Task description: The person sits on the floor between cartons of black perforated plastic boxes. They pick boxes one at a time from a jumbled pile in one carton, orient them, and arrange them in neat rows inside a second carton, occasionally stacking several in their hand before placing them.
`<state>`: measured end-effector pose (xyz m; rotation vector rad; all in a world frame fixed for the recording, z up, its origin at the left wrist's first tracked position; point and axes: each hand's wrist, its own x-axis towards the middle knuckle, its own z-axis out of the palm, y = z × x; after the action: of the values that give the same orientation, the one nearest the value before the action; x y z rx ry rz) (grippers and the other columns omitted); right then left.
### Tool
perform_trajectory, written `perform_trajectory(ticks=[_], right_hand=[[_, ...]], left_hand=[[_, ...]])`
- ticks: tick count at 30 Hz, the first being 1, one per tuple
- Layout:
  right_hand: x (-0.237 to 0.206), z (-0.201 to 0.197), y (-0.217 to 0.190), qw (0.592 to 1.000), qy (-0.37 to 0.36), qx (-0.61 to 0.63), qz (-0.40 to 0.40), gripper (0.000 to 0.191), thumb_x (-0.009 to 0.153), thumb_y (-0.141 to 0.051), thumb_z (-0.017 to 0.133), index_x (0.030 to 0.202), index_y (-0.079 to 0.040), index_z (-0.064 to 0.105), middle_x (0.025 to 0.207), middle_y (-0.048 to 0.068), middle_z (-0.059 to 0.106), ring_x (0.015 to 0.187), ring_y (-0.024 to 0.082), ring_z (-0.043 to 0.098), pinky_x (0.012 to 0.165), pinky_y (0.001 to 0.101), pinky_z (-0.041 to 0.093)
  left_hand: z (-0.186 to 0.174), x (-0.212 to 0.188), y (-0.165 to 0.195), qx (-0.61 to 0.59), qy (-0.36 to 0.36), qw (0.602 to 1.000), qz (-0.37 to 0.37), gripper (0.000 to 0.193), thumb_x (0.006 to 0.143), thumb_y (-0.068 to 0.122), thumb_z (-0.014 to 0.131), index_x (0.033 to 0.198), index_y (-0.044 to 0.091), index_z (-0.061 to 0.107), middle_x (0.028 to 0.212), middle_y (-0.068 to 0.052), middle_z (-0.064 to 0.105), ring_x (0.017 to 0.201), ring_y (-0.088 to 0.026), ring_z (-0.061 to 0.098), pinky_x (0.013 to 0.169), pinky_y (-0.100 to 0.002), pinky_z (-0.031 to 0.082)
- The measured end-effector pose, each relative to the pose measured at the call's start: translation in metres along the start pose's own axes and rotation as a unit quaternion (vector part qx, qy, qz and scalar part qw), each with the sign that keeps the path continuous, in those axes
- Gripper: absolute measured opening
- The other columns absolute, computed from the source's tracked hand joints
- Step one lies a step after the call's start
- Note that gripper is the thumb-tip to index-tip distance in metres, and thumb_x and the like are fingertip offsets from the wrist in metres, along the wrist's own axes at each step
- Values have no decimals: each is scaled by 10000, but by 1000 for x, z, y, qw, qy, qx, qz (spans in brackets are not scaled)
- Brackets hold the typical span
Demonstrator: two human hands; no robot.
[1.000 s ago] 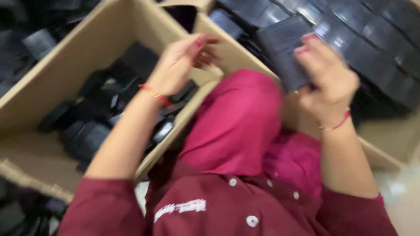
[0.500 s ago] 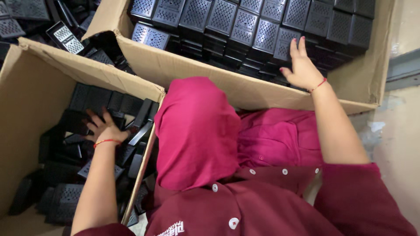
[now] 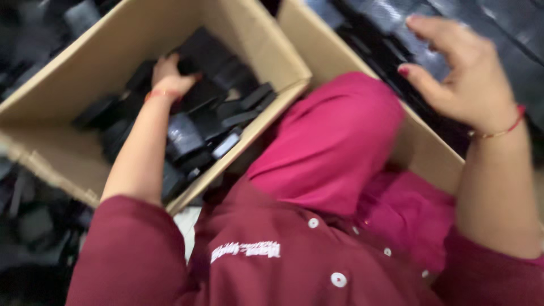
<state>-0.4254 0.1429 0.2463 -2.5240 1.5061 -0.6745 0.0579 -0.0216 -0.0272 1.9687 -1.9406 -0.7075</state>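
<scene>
Left hand: the left hand point(image 3: 167, 76) is down inside the left cardboard box point(image 3: 62, 73), fingers curled onto a black part point(image 3: 198, 90) on top of the loose heap; whether it has closed fully on the part cannot be told through the blur.
Right hand: the right hand point(image 3: 464, 79) hovers open above the right cardboard box point(image 3: 340, 59), fingers spread and slightly bent, holding nothing.
Left box contents: loose black parts point(image 3: 192, 136) lie jumbled at all angles, piled toward the right wall and the near corner; part of the box's tan floor shows bare on its left side.
Right box contents: flat dark pieces point(image 3: 396, 39) lie side by side in rows, just under the open hand; the far end of the box runs out of view.
Done so far, as a judgement: the right box already looks well stocked with ordered rows.
Left to do, as a judgement: a good heap remains unsorted in the left box, so the work seems mid-way rather than near its end.
Near the camera: a maroon buttoned shirt point(image 3: 294, 266) and pink cloth point(image 3: 334, 141) fill the foreground between the two boxes.
Surroundings: more dark parts point(image 3: 28, 232) lie outside the left box, blurred.
</scene>
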Motion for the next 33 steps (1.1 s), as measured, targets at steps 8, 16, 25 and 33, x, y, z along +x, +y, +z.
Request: perform_trajectory(ticks=[8, 16, 25, 33], right_hand=[[170, 81, -112, 954, -247, -167, -25, 502, 1042, -491, 632, 1136, -1, 690, 930, 224, 721, 818, 377, 693, 755, 447, 556], [178, 129, -105, 939, -200, 85, -265, 612, 966, -329, 739, 1438, 16, 562, 1232, 247, 683, 1075, 395, 677, 916, 480, 546], [148, 150, -87, 940, -307, 19, -149, 727, 885, -373, 755, 1480, -34, 512, 1186, 257, 685, 1014, 416, 681, 844, 493, 553], [152, 148, -102, 905, -303, 295, -47, 838, 976, -250, 711, 1624, -7, 237, 1138, 195, 708, 953, 238, 687, 795, 358, 563]], left_hand=[[-58, -57, -45, 55, -280, 958, -19, 1304, 552, 721, 840, 1559, 77, 319, 1525, -261, 473, 1410, -376, 472, 1171, -438, 375], [0, -58, -1, 291, -284, 913, 27, 964, 482, 552, 969, 1268, 58, 708, 1311, -223, 685, 1241, -368, 655, 1041, -450, 524], [-2, -68, 8, 178, -269, 939, 123, 824, 518, 418, 989, 1185, 27, 704, 1114, -217, 725, 1056, -369, 696, 909, -440, 568], [-34, -47, 81, -466, -15, 863, 195, 435, 960, 418, 696, 1200, 56, 680, 1124, -71, 740, 1038, -180, 695, 941, -321, 555]])
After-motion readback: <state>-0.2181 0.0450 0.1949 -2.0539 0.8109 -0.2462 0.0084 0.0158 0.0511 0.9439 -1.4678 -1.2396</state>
